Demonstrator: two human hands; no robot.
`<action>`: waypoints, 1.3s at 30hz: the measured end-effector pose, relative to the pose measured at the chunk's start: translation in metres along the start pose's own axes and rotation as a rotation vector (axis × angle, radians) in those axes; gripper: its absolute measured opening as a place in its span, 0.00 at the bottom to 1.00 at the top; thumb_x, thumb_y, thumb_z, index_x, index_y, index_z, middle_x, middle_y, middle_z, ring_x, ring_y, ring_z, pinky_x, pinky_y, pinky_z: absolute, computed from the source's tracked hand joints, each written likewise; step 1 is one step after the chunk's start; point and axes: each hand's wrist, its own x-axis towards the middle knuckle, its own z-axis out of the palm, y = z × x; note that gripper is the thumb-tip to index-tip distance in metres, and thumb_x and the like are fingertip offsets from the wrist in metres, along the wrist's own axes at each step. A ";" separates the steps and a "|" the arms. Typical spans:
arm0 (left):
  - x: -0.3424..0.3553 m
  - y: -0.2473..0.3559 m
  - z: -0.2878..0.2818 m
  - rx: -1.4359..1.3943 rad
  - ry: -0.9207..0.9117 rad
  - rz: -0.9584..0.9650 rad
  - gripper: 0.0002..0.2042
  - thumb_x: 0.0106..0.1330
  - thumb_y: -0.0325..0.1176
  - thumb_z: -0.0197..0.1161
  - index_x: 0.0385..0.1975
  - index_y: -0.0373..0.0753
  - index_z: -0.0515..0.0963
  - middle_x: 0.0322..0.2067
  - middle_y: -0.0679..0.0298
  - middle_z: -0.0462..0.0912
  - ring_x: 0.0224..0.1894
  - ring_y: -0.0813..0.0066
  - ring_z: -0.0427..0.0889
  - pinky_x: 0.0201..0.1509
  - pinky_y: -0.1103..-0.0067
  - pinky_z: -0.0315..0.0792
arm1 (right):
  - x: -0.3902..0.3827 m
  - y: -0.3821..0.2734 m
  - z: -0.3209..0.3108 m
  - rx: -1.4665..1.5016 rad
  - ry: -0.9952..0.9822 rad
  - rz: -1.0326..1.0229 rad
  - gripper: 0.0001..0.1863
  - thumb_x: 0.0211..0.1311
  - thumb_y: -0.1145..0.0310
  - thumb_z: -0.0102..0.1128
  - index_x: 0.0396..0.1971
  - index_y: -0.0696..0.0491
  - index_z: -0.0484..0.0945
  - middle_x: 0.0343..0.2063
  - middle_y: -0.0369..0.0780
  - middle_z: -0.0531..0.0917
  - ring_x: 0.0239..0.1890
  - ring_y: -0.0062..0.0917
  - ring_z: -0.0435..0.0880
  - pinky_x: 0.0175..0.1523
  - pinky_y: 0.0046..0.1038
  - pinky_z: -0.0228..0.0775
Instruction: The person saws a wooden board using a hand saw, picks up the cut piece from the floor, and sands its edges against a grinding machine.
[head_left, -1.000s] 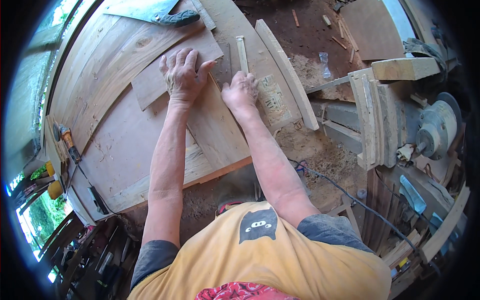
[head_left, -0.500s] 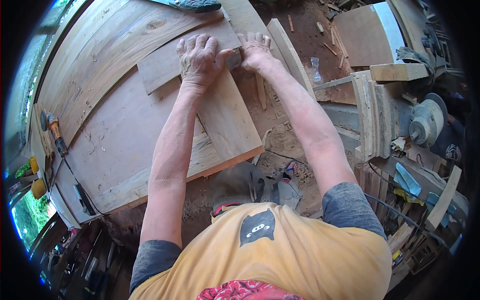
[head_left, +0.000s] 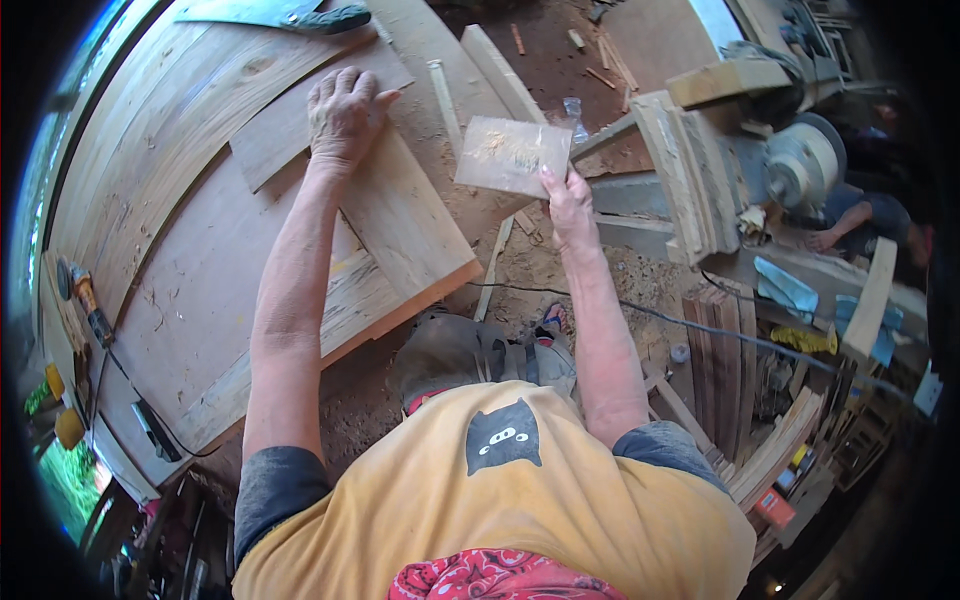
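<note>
My left hand [head_left: 347, 118] lies on a thin flat board [head_left: 270, 140], fingers stretched over it and thumb out to the side. That board rests across a large wooden panel [head_left: 210, 270], overlapping the upper end of a thicker plank [head_left: 405, 225] at the panel's right end. Off to the right, my right hand [head_left: 571, 208] grips a small rectangular wooden piece [head_left: 505, 150] by its lower right corner, thumb on top. Its upward face carries pale, shiny smears. The piece is held up in the air, apart from the panel.
A handsaw [head_left: 330, 20] lies at the panel's far edge. An angle grinder [head_left: 90, 300] with a cord sits at the left. To the right stand stacked boards [head_left: 690, 170] and a motor with a disc [head_left: 802, 165]. Another person's arm [head_left: 845, 225] shows beyond. A cable [head_left: 680, 320] crosses below.
My right hand has left the boards beside my left hand and swung right and nearer, now with the small wooden piece in it. My left hand stays on the thin board.
</note>
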 end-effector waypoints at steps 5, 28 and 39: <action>0.006 0.003 -0.001 0.018 0.028 0.057 0.17 0.64 0.51 0.64 0.35 0.41 0.79 0.41 0.60 0.82 0.48 0.59 0.80 0.53 0.64 0.73 | -0.049 -0.014 -0.028 0.059 0.059 0.161 0.20 0.62 0.57 0.64 0.47 0.56 0.79 0.38 0.33 0.82 0.34 0.13 0.77 0.38 0.18 0.71; -0.085 0.223 -0.120 -0.890 0.108 0.188 0.18 0.52 0.18 0.65 0.46 0.34 0.81 0.46 0.52 0.83 0.51 0.50 0.82 0.57 0.64 0.77 | -0.148 -0.054 0.001 0.017 -0.011 0.043 0.27 0.65 0.50 0.63 0.53 0.55 0.74 0.40 0.36 0.79 0.43 0.19 0.77 0.49 0.23 0.70; -0.110 0.179 -0.137 -0.926 -0.028 0.009 0.21 0.54 0.27 0.72 0.50 0.33 0.78 0.53 0.47 0.78 0.59 0.44 0.75 0.64 0.60 0.71 | -0.133 -0.030 -0.012 0.242 -0.025 0.128 0.12 0.57 0.64 0.60 0.38 0.53 0.81 0.31 0.33 0.82 0.30 0.18 0.77 0.37 0.24 0.70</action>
